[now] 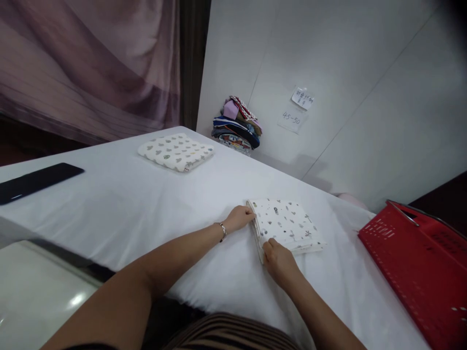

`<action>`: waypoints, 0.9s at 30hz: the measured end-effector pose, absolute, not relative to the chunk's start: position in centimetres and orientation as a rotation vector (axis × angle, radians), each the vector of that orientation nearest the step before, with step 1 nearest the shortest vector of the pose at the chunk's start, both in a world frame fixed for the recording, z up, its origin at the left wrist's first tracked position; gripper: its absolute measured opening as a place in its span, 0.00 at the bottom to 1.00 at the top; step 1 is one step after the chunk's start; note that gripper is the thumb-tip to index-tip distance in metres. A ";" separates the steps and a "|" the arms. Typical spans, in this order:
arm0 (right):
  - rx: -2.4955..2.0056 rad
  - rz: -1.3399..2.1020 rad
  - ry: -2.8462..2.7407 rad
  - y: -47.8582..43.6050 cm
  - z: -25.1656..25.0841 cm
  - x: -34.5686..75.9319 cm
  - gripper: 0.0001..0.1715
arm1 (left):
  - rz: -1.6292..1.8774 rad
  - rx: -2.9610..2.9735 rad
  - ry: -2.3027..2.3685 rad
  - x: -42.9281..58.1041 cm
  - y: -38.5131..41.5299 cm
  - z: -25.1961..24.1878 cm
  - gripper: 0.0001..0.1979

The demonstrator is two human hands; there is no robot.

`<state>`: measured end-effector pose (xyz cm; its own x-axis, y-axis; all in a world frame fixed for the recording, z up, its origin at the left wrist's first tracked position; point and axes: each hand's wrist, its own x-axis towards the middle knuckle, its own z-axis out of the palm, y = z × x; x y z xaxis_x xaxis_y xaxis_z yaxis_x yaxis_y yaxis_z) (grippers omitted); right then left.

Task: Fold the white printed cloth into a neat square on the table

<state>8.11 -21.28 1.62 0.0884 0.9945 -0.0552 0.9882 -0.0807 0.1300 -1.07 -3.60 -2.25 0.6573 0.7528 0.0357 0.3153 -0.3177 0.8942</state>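
A folded white cloth with a small scattered print lies flat on the white-covered table. My left hand pinches its far left edge, a bracelet on that wrist. Closer to me, my right hand has its fingers closed on the cloth's near left corner. Several layers show along the edge between the two hands. Farther back to the left rests a second folded white cloth with grey cloud-like shapes, touched by neither hand.
At the right stands a red plastic basket with a metal handle. A stack of folded fabrics is beyond the table's far edge by the wall. A black flat object lies at left. A pink curtain hangs behind.
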 end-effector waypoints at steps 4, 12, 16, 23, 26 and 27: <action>2.165 0.082 2.033 -21.0 1.5 7.7 0.09 | 0.488 1.631 0.921 -0.3 -4.1 -2.1 0.16; 2.190 -0.052 2.142 -21.8 2.6 8.3 0.06 | 0.507 1.566 0.999 1.0 -4.6 -2.8 0.11; 2.394 -0.022 2.285 -20.3 4.9 9.7 0.15 | 0.507 1.580 1.015 1.0 -4.6 -2.9 0.09; 2.499 -0.042 2.310 -16.0 0.5 9.2 0.34 | 0.457 1.553 1.028 0.9 -4.5 -2.6 0.09; 2.434 -0.159 2.219 -16.0 -1.8 8.4 0.43 | 0.411 1.505 1.029 0.8 -4.4 -2.4 0.08; 2.428 -0.168 2.207 -16.2 -2.1 8.2 0.44 | 0.399 1.494 1.031 0.8 -4.3 -2.4 0.08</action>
<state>8.24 -16.17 -2.14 0.0971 0.9950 0.0212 0.9804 -0.0919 -0.1741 0.80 -4.27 -2.36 0.5459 0.7783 -0.3103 0.3661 0.1115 0.9239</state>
